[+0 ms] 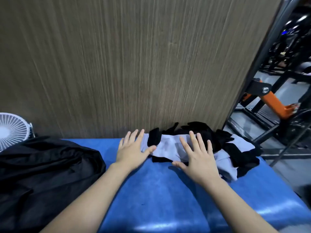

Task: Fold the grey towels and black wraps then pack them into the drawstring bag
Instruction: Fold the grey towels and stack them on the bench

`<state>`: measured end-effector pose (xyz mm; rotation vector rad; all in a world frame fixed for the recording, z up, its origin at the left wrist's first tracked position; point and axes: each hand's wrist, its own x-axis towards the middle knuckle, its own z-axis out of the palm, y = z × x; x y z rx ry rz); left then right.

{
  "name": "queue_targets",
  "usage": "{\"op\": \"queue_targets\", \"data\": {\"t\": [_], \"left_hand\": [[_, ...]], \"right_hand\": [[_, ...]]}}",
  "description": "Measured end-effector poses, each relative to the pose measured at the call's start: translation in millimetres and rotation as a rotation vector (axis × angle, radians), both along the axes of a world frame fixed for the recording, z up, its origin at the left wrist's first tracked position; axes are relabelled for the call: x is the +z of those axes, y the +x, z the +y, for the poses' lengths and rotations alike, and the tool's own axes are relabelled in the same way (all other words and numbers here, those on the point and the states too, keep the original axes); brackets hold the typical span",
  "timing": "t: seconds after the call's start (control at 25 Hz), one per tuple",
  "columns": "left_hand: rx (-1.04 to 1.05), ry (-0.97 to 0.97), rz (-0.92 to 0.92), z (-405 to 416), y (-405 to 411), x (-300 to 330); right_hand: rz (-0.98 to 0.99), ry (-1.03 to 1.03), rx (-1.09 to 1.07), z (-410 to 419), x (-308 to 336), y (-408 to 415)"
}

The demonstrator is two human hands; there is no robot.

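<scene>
Your left hand (133,151) and right hand (196,158), fingers spread flat, pin the tangled heap of grey towels (170,147) and black wraps (202,133), likely for sorting, beside the crumpled black drawstring bag (47,169).

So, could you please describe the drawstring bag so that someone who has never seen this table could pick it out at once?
Start at the blue table that runs up to the wood-grain wall. On its left side, just below the white fan, lies the drawstring bag. It is one large, crumpled, slightly shiny black heap, unlike the mixed pile of grey towels and black wraps on the right.
</scene>
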<state>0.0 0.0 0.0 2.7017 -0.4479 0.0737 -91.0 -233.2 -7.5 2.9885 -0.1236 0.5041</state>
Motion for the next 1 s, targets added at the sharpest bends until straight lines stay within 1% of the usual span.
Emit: {"op": "queue_targets", "data": {"t": [0.04, 0.12, 0.24, 0.36, 0.44, 0.56, 0.64, 0.72, 0.84, 1.0], "left_hand": [[0.015, -0.008, -0.034, -0.7, 4.8, 1.9], [0.028, 0.004, -0.046, -2.8, 13.7, 1.3], [0.012, -0.083, 0.040, -2.1, 18.6, -6.0], [0.044, -0.253, 0.130, 1.6, 24.5, -12.7], [0.042, -0.302, 0.160, 1.8, 26.0, -14.3], [0.047, -0.363, 0.220, -0.4, 23.0, -17.8], [0.096, -0.451, 0.239, -0.2, 22.4, -18.1], [0.138, -0.532, 0.246, 2.3, 21.1, -16.4], [0.141, -0.602, 0.246, 7.3, 7.9, -9.9], [0.120, -0.702, 0.239, 23.1, -25.9, 15.4]], "right_hand": [[0.004, -0.002, -0.004, 1.4, -1.1, 3.4], [-0.003, -0.020, -0.035, 1.9, -0.3, 8.1], [0.014, -0.026, -0.075, -0.4, -3.7, 14.2], [0.016, -0.032, -0.018, -1.7, -6.0, 14.3], [-0.017, -0.009, 0.035, 0.0, -4.1, 13.4], [-0.137, 0.022, 0.133, 2.4, -2.8, 9.6], [-0.138, 0.083, 0.157, 4.6, -0.8, 6.4], [-0.096, 0.148, 0.164, 7.4, 2.0, 4.7], [-0.067, 0.257, 0.154, 12.6, 11.7, -3.0], [-0.056, 0.510, 0.165, 17.8, 30.3, -22.1]]}}
